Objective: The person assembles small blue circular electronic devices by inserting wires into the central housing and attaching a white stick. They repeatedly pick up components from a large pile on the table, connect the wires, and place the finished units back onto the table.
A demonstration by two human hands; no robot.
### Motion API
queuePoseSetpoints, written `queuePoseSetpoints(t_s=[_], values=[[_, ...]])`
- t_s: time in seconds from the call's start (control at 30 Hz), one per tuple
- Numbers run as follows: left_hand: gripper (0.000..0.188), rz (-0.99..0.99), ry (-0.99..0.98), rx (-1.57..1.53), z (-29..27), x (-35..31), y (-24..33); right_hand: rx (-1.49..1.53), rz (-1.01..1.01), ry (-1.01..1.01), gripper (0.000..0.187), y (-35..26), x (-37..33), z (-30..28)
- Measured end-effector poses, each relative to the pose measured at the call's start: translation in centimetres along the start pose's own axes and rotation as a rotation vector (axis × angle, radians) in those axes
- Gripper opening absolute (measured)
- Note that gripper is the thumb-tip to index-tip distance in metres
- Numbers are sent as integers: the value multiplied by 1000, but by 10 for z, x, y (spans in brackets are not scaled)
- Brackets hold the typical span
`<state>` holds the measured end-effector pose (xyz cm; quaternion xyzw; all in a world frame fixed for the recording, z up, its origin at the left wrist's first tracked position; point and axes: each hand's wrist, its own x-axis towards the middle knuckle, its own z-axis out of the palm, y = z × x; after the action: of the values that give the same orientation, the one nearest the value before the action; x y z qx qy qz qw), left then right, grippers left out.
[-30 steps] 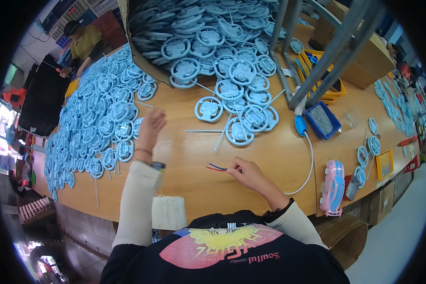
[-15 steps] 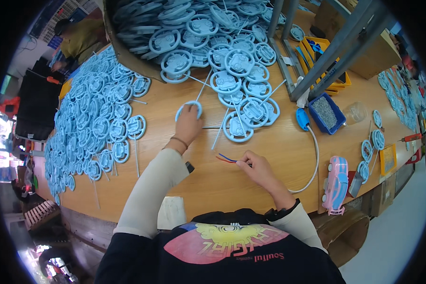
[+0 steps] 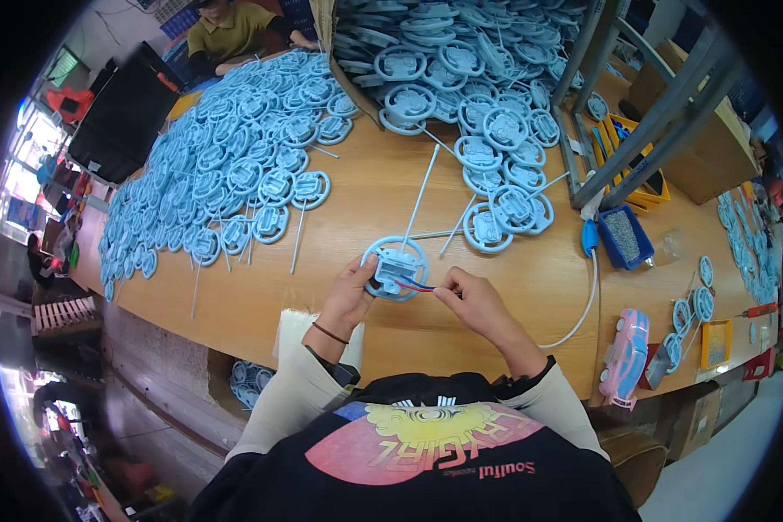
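My left hand (image 3: 350, 296) is closed on the rim of a light-blue toy steering wheel (image 3: 398, 271), held above the table near my body. Its open back, with a boxy compartment, faces up. A thin light-blue rod (image 3: 422, 193) stretches from the wheel's top toward the far side; whether it is joined to the wheel I cannot tell. From the right, my right hand (image 3: 471, 300) pinches thin red and blue wires (image 3: 419, 286). Their far ends reach over the compartment, and whether they touch it is unclear.
A wide heap of similar wheels (image 3: 226, 157) covers the table's left. More wheels (image 3: 505, 128) spill from a carton at the back. To the right are a metal frame (image 3: 574, 157), a blue bin of small parts (image 3: 625, 237), a white cable (image 3: 593, 296) and a pink toy car (image 3: 626, 357). A person (image 3: 235, 35) sits far left.
My left hand has lifted the wheel off the table and drawn it nearer, with its open back up. My right hand's wires are now over it. The view has shifted left.
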<state>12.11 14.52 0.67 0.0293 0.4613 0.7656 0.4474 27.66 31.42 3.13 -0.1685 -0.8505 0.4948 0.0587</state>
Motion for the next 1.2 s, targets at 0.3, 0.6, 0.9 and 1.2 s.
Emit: queuePoseSetpoints(t_s=[0.3, 0.6, 0.9, 1.2], values=[[31, -23, -71, -75, 2, -17, -28, -72, -38, 46, 21, -15, -29, -2], [39, -190, -217, -90, 27, -32, -14, 14, -55, 103, 20, -14, -40, -2], [41, -241, -218, -110, 16, -13, -30, -11, -54, 93, 20, 13, -31, 5], [44, 262, 44, -432, -29, 67, 43, 89, 126, 148, 21, 33, -24, -17]])
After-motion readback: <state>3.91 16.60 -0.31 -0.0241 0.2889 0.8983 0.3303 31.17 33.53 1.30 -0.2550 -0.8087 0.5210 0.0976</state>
